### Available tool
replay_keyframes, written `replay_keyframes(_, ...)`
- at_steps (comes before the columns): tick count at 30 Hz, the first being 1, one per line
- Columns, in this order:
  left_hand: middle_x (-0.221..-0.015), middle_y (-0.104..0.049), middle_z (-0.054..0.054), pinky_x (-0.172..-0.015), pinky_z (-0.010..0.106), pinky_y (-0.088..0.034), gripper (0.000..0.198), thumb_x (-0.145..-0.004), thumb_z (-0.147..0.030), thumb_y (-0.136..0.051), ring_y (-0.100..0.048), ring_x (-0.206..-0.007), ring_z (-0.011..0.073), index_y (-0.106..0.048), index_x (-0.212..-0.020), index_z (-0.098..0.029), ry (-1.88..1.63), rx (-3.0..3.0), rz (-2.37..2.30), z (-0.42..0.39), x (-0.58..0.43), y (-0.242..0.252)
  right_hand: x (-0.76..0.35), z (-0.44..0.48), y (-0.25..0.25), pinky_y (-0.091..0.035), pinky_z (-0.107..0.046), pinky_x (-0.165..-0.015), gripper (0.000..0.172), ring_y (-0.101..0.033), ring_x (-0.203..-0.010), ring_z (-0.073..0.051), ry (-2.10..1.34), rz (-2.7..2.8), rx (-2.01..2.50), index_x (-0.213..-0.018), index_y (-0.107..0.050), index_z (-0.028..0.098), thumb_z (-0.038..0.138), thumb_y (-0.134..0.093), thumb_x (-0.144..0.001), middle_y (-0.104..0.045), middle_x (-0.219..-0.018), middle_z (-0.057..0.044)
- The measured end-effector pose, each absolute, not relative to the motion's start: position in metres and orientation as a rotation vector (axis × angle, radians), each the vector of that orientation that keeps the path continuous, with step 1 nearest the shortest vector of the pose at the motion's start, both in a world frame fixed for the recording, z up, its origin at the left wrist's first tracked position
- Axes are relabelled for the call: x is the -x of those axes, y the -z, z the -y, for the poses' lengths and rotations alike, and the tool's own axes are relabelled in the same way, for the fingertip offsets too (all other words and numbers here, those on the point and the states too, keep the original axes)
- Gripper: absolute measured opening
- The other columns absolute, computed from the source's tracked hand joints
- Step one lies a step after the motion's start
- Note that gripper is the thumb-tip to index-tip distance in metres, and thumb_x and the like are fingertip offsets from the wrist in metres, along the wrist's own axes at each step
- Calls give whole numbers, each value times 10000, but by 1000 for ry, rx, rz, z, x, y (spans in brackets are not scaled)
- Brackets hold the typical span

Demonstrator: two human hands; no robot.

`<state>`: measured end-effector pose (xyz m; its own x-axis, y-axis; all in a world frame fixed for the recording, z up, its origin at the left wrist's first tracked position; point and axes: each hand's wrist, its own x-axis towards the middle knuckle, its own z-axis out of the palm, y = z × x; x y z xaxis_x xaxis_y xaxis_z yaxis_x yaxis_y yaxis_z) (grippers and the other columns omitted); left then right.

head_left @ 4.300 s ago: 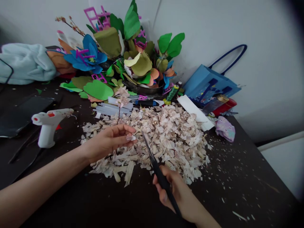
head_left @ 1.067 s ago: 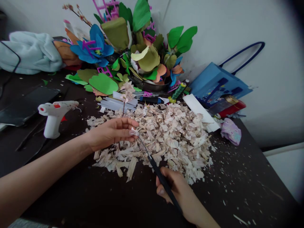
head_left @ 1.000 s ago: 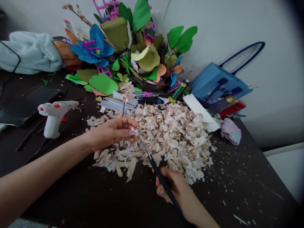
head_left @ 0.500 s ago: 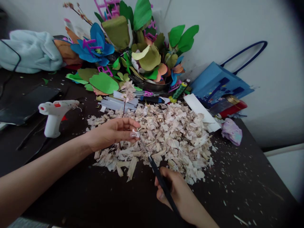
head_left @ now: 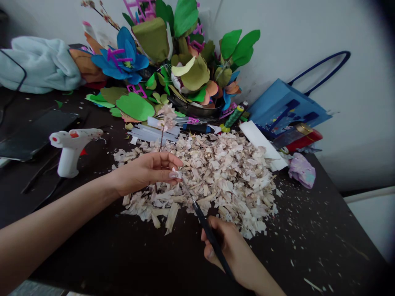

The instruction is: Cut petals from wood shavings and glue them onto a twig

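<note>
My left hand (head_left: 151, 172) is closed in a pinch on a small white petal-like scrap (head_left: 176, 173), above a heap of pale dry flakes (head_left: 228, 176). A thin twig with a pale pink blossom (head_left: 167, 117) rises behind that hand; whether the fingers grip its stem cannot be made out. My right hand (head_left: 224, 244) is wrapped round a slim black-handled tool (head_left: 212, 240) with a narrow metal tip. The tip (head_left: 186, 187) points up and left, close to the scrap; I cannot tell if they touch.
To the left lie a white glue gun (head_left: 72, 150) and a dark flat slab (head_left: 40, 133). Behind the heap are glue sticks (head_left: 148, 133), a green thread spool (head_left: 233, 117) and felt flowers in a pan (head_left: 197, 111). A blue bag (head_left: 284, 102) leans on the wall at right.
Both hands, the scrap and the tool keep practically the same positions. The whole view has shifted very slightly.
</note>
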<state>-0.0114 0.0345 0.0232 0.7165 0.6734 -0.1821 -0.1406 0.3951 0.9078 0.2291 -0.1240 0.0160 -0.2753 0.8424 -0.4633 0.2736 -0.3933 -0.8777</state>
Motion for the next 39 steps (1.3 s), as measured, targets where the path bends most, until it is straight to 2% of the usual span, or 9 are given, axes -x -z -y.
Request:
replay_keyframes(13,-826,-685,-7,-776,232,-561,204,-801,-119,-704,-686,-790,112,-639,-987,-173,-574,-1072,-600,-35,10,-24,-229,123,-20,-358,-227,-513,385,-519,-554,-131,-1661,1439,1555,-776,-492,199,529,-691,-769,-561,-625,7)
replay_keyframes(19,-828,-696,-4,-794,241,-567,196,-812,-124,-692,-694,-799,117,-639,-993,-176,-574,-1072,-608,-35,11,-26,-226,121,-22,-349,-213,-514,375,-463,-515,-101,-1700,1332,1560,-753,-489,190,470,-738,-751,-505,-577,41)
replay_keyframes(25,-835,-697,1,-779,235,-568,195,-817,-109,-674,-694,-790,118,-636,-997,-173,-575,-1066,-619,-34,11,-27,-226,121,-21,-323,-209,-494,345,-451,-516,-99,-1689,1335,1592,-748,-499,190,447,-727,-763,-519,-587,36)
replay_keyframes(33,-812,-678,-1,-771,257,-571,200,-792,-112,-695,-691,-764,131,-636,-973,-171,-597,-1051,-670,-33,10,-30,-229,122,-20,-351,-220,-500,303,-485,-511,-112,-1655,1419,1614,-773,-488,202,399,-718,-766,-549,-581,34)
replay_keyframes(39,-820,-654,-9,-772,248,-564,212,-783,-127,-711,-674,-769,119,-640,-978,-172,-577,-1076,-646,-34,10,-29,-230,124,-18,-367,-226,-488,312,-542,-533,-139,-1663,1453,1671,-808,-497,213,455,-692,-776,-568,-595,19)
